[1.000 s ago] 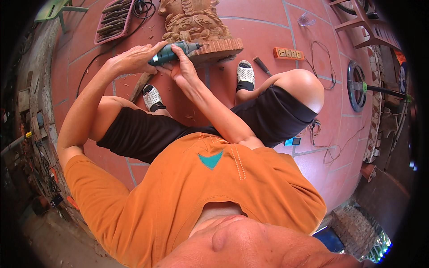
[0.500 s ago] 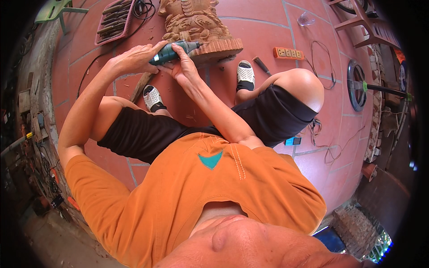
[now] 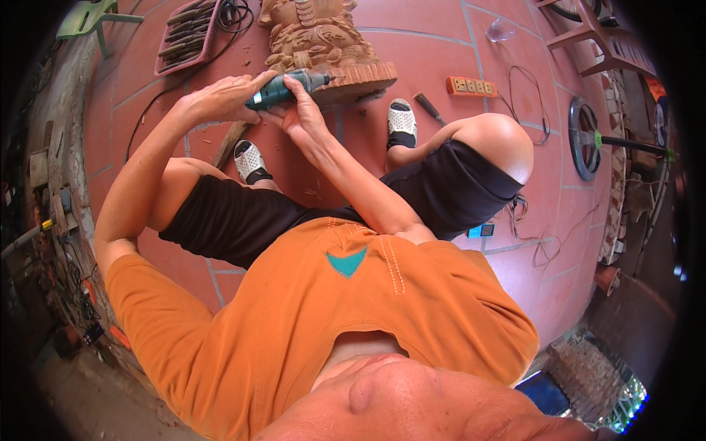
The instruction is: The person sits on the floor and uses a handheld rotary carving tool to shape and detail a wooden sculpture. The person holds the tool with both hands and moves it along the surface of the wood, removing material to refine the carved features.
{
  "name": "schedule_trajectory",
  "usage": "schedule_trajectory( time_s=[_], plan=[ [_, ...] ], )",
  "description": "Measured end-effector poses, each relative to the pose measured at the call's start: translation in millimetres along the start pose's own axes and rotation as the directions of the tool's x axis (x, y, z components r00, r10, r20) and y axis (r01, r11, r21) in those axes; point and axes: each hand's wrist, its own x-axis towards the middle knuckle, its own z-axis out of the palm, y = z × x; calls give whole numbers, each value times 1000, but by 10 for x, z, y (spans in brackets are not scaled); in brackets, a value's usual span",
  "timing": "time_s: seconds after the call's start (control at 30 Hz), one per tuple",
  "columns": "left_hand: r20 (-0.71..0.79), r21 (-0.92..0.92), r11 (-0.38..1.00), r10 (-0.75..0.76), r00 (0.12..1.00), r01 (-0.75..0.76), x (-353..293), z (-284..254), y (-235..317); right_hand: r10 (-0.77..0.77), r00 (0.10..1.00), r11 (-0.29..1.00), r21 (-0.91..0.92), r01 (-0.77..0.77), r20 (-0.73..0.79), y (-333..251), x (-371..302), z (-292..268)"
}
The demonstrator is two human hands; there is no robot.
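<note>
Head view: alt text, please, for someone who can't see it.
The left hand and right hand hold a green power tool, its bit close to the base of a carved brown figure. A pink basket of tools sits upper left, an orange power strip right.

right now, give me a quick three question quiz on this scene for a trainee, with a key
1. True or false: the left hand and the right hand are both on the green handheld tool.
2. Which of these is nearest the thin bit at the tool's tip?
A) the pink basket
B) the carved wooden piece
C) the green plastic seat
3. Fill in the colour: the power strip beyond the right knee is ____.

Key: 1. True. 2. B. 3. Orange.
</note>
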Motion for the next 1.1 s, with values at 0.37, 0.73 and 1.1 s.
schedule_trajectory(
  time_s=[0.37,0.73,1.1],
  plan=[
    [1,-12,999,47,999,-47,3,25,-14,-20,1000,1000,6,20,-5,17,-83,15],
    [5,-2,998,58,998,-58,-14,-26,39,-23,999,1000,5,23,-29,21,-114,26],
    [-26,-11,999,49,998,-49,14,31,-42,-4,1000,1000,12,4,-9,5,-21,7]
  ],
)
